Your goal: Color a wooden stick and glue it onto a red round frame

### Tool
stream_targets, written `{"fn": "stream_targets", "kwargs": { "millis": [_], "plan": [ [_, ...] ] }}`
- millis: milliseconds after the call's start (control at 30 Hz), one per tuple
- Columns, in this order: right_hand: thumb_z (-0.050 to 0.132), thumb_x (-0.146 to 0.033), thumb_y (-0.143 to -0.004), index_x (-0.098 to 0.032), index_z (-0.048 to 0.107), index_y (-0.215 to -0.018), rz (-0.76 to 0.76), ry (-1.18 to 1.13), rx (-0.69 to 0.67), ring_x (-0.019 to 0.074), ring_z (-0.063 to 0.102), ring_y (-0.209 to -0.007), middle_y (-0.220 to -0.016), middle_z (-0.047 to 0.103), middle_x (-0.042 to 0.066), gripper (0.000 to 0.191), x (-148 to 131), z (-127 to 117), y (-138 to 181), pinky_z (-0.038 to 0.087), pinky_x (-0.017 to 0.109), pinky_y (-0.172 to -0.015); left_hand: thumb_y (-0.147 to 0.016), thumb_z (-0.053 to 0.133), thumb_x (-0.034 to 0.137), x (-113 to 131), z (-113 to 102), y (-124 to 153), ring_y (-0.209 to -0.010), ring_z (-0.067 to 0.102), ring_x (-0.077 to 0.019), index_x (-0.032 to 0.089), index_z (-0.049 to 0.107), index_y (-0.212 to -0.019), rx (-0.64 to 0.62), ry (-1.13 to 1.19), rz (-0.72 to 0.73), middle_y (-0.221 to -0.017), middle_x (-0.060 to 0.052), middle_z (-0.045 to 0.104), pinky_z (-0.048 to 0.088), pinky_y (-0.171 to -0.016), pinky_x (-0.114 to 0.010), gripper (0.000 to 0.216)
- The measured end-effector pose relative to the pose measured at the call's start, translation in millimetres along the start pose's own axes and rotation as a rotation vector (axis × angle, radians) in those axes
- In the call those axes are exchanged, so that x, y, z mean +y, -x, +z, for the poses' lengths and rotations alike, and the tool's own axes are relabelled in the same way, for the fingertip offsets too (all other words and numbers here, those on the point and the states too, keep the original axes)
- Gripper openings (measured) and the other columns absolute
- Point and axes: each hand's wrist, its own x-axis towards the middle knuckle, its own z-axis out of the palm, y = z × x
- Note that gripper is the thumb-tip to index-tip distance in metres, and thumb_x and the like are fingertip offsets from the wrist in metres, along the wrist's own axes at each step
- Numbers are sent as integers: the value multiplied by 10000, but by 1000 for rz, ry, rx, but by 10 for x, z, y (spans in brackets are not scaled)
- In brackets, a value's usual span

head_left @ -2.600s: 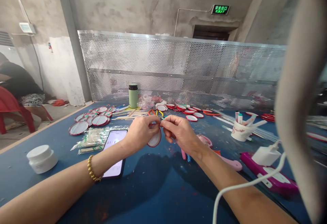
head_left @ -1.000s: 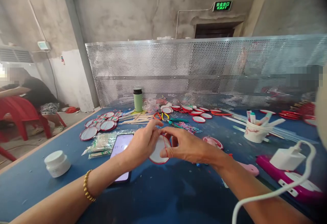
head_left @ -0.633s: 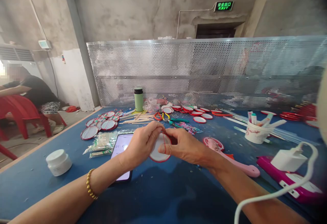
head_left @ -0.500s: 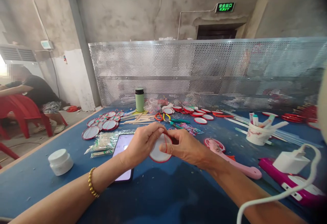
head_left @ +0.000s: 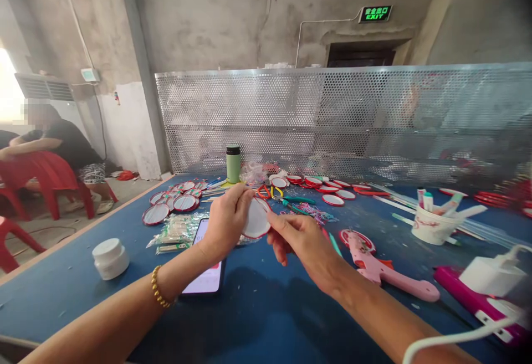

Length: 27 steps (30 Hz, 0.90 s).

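Note:
A white round disc with a thin red rim (head_left: 256,221) is held above the blue table, tilted toward me. My left hand (head_left: 228,217) is closed around its left edge, the fingers mostly hidden behind it. At the right edge, the thumb and index finger of my right hand (head_left: 306,245) pinch the rim, while the other fingers curl below. A phone with a lit screen (head_left: 203,282) lies under my left wrist. Beyond the hands are pliers with teal handles (head_left: 301,208) and a tangle of coloured cords (head_left: 318,213).
Similar red-rimmed discs (head_left: 185,203) lie piled at left, with more at the back. A white jar (head_left: 110,259) and green bottle (head_left: 233,165) stand on the table. To the right are a pink glue gun (head_left: 399,283), a cup of pens (head_left: 434,228) and a magenta power strip (head_left: 461,295).
My right hand has shifted from over the disc's face to its right edge, uncovering the white surface. The red strand across the face no longer shows. The view has turned slightly left.

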Motion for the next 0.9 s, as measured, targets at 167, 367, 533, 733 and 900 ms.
{"fn": "stream_targets", "kwargs": {
  "millis": [167,367,533,733,900],
  "plan": [
    [749,-489,-775,-176,634,-781,16,-180,5,87,579,-417,-772,726,35,334,10,160,85,456,232,-423,-971,461,311,-56,-34,-88,-613,507,-132,200,584,-763,72,3,-80,-671,4,595,329,-564,-250,267],
    [737,-395,-776,-172,613,-951,116,-360,-119,113,638,-433,-983,771,91,310,84,261,144,501,247,-428,-962,474,303,-69,-10,-94,-590,464,-127,191,571,-721,78,17,-113,-621,20,542,314,-563,-261,283],
    [732,-382,-783,-148,616,-991,155,-400,-161,132,668,-455,-1039,767,136,334,120,267,118,509,246,-429,-962,467,305,-63,16,-80,-624,468,-124,185,563,-739,50,81,-125,-673,16,559,316,-584,-260,271],
    [728,-357,-780,-132,649,-998,126,-403,-141,131,678,-473,-1093,753,139,323,111,254,107,517,246,-440,-965,467,303,-31,40,-57,-607,412,-117,183,525,-711,41,103,-136,-643,32,494,281,-579,-263,287],
    [725,-305,-745,-138,672,-973,123,-455,-108,141,670,-475,-879,778,81,288,104,247,108,532,258,-460,-979,449,292,-5,51,-22,-598,399,-112,178,540,-726,42,125,-111,-635,36,483,279,-571,-261,291]
  ]
}}
